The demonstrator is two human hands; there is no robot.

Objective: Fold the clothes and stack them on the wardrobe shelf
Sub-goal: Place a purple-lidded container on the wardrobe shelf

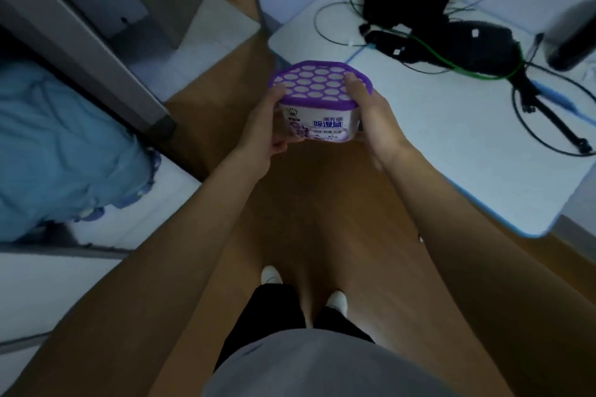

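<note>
Head view: the left hand (261,126) and right hand (375,116) clasp a purple-lidded tub (317,121) from either side above the wooden floor, their far fingers hidden behind it. The blue clothes (64,151) lie crumpled at left, beyond a grey door post (80,42), cut off by the frame edge. Black gear (416,0) on the white table (451,145) is too dark to make out

Two hands (261,127) (375,114), one purple-lidded box (317,97), one blue garment (64,145)
</note>
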